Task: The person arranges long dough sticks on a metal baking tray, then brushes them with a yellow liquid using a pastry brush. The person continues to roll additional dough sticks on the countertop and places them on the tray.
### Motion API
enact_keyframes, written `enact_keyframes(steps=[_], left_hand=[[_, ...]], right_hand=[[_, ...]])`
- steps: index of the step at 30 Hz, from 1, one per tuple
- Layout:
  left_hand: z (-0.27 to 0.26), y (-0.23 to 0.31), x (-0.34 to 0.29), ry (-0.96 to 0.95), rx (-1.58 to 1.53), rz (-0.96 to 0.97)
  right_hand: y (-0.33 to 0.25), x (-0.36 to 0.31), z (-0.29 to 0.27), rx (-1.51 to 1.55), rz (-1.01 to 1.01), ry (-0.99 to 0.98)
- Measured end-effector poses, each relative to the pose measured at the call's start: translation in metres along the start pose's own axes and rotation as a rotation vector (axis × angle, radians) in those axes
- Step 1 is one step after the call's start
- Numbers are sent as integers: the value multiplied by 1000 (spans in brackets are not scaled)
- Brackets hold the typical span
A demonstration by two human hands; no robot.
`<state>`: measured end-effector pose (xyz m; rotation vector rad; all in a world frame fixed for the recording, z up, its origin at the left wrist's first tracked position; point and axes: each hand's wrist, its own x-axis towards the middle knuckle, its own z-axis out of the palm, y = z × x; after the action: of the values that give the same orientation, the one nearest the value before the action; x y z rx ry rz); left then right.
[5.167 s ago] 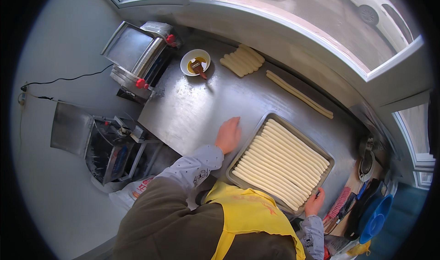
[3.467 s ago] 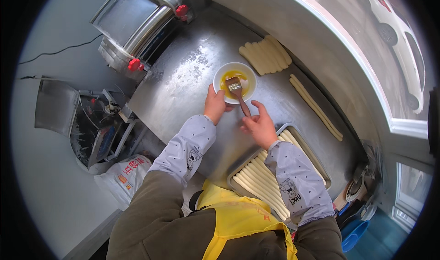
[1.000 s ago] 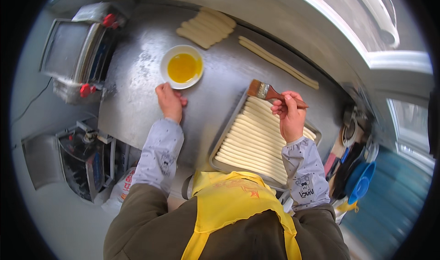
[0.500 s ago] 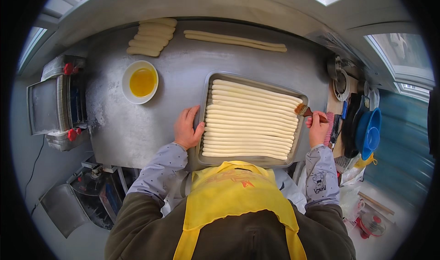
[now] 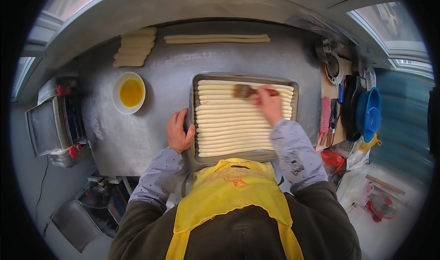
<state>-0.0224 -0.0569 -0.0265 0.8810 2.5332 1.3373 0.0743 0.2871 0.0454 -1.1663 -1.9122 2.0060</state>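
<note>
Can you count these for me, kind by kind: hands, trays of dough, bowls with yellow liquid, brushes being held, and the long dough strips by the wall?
Left hand and right hand: 2
Tray of dough: 1
Bowl with yellow liquid: 1
Held brush: 1
Long dough strips by the wall: 2
Total: 7

Before us, a yellow apron (image 5: pixel 229 202) printed in orange-red brightens a dark olive top (image 5: pixel 321 214) and dark-dotted grey sleeve covers (image 5: pixel 160 170), offset by cream dough strips (image 5: pixel 238 129), amber liquid (image 5: pixel 131 93) and a white bowl (image 5: pixel 115 92).

A steel worktable (image 5: pixel 165 88), roller machine (image 5: pixel 58 118) and dough strips (image 5: pixel 243 123) suggest a bakery kitchen.
</note>
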Motion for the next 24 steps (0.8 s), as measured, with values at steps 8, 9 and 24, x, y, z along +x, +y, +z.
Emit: enact_keyframes(steps=[8,9,24], left_hand=[[-1,3,-1,6,61,15],[-1,3,-1,4,62,19],[2,-2,-4,-8,63,6]], right_hand=[[2,-28,-35,-643,-243,270],[6,-36,9,-544,-407,75],[12,-74,-36,-711,-143,200]])
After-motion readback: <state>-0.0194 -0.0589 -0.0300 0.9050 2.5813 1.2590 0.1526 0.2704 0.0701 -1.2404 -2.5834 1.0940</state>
